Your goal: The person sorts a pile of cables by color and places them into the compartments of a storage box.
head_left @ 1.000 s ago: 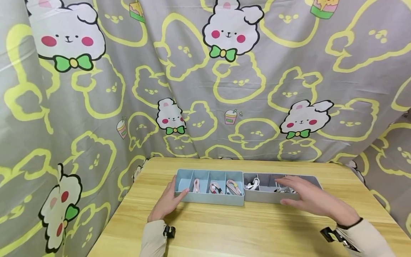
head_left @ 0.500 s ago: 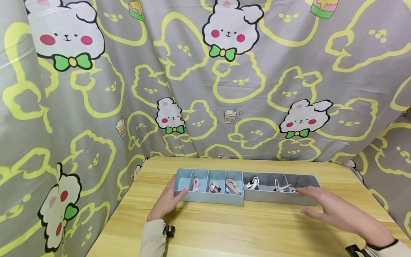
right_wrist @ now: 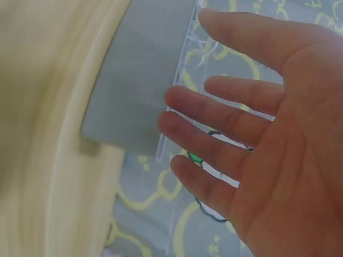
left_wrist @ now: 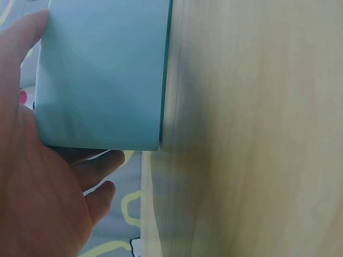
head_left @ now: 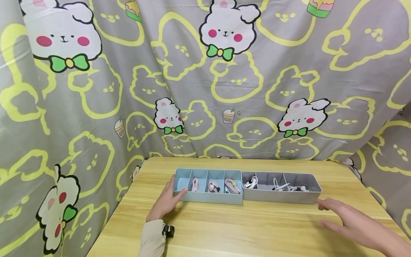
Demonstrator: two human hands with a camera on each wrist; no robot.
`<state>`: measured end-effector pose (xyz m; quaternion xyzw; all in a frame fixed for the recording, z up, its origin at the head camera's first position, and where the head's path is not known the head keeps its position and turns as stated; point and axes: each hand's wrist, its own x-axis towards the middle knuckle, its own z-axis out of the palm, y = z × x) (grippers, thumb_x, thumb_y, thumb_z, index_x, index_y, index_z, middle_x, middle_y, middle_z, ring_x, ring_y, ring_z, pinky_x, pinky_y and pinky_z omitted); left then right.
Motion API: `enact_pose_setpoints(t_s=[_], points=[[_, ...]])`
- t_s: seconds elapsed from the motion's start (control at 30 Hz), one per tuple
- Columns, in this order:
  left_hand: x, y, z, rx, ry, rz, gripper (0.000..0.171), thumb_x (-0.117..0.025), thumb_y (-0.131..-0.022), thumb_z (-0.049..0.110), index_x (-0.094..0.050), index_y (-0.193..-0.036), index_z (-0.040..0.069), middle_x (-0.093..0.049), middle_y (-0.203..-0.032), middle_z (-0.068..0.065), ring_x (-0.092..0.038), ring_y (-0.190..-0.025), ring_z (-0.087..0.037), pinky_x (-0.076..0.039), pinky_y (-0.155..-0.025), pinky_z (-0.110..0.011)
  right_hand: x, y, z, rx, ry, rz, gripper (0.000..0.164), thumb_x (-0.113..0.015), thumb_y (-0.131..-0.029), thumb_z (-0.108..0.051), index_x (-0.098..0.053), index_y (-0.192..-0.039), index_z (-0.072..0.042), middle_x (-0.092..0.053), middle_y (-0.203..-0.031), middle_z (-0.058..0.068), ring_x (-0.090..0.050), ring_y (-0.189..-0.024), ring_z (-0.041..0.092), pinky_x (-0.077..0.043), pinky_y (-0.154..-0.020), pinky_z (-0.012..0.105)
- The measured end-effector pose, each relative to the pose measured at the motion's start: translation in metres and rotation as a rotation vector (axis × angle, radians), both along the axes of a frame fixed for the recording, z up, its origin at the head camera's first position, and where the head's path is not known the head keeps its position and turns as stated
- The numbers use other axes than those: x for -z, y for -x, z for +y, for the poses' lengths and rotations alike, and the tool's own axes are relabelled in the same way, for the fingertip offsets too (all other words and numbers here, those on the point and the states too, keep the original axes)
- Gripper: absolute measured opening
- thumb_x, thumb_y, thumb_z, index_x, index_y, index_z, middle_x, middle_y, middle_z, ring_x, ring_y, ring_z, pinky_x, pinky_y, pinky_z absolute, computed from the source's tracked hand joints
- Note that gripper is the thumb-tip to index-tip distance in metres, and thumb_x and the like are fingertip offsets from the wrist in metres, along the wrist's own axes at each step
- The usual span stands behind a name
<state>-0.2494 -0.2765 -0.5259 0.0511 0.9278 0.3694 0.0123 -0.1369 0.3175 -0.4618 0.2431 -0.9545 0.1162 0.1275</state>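
Observation:
A light blue divided storage box lies on the wooden table, its leftmost compartment bare and the others each with a coiled pinkish cable. My left hand holds its left end, thumb at the front rim and fingers along the end wall; the left wrist view shows these fingers bent past the end wall. End to end with it on the right lies a grey divided box holding white cables. My right hand hovers off that box's front right corner, fingers spread, holding nothing.
The wooden table extends in front of both boxes. Behind and at the sides hangs a grey curtain with yellow outlines and white rabbit faces, close to the table's back edge.
My right hand has drawn back from over the grey box, moving right and toward me, so the cables beneath it now show. The left hand stays at the blue box.

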Motion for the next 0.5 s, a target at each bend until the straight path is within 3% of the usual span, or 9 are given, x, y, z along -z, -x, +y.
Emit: enact_pose_setpoints(t_s=[0.17, 0.33, 0.4, 0.5], points=[[0.0, 0.001, -0.001, -0.001, 0.0, 0.002, 0.105, -0.05, -0.098, 0.072, 0.002, -0.168, 0.015, -0.015, -0.172, -0.023, -0.022, -0.158, -0.045, -0.024, -0.126, -0.065, 0.002, -0.005, 0.014, 0.073, -0.041, -0.14, 0.06, -0.084, -0.086, -0.038, -0.065, -0.132, -0.005, -0.071, -0.109, -0.009, -0.065, -0.095, 0.0, -0.055, -0.071, 0.023], [-0.001, 0.001, -0.001, -0.002, -0.006, 0.008, 0.105, -0.051, -0.098, 0.071, 0.0, -0.168, 0.012, -0.016, -0.172, -0.024, -0.021, -0.158, -0.044, -0.023, -0.127, -0.065, 0.006, -0.006, 0.028, 0.164, -0.081, -0.401, 0.067, -0.074, -0.093, -0.046, -0.058, -0.14, 0.0, -0.07, -0.116, 0.0, -0.069, -0.098, 0.018, -0.057, -0.074, 0.029], [-0.002, 0.001, -0.001, -0.001, -0.006, 0.006, 0.105, -0.051, -0.097, 0.071, 0.0, -0.168, 0.012, -0.015, -0.173, -0.023, -0.02, -0.159, -0.044, -0.022, -0.127, -0.064, 0.011, -0.007, 0.035, 0.144, -0.072, -0.463, 0.067, -0.072, -0.095, -0.043, -0.056, -0.14, 0.004, -0.068, -0.115, 0.002, -0.068, -0.095, 0.017, -0.056, -0.071, 0.03], [-0.002, 0.001, -0.001, -0.001, -0.003, 0.002, 0.106, -0.051, -0.097, 0.072, 0.001, -0.168, 0.013, -0.013, -0.173, -0.022, -0.019, -0.159, -0.043, -0.021, -0.127, -0.064, 0.022, -0.01, 0.046, 0.093, -0.031, -0.52, 0.066, -0.071, -0.097, -0.039, -0.055, -0.14, 0.008, -0.067, -0.112, 0.002, -0.064, -0.089, 0.004, -0.053, -0.067, 0.027]])
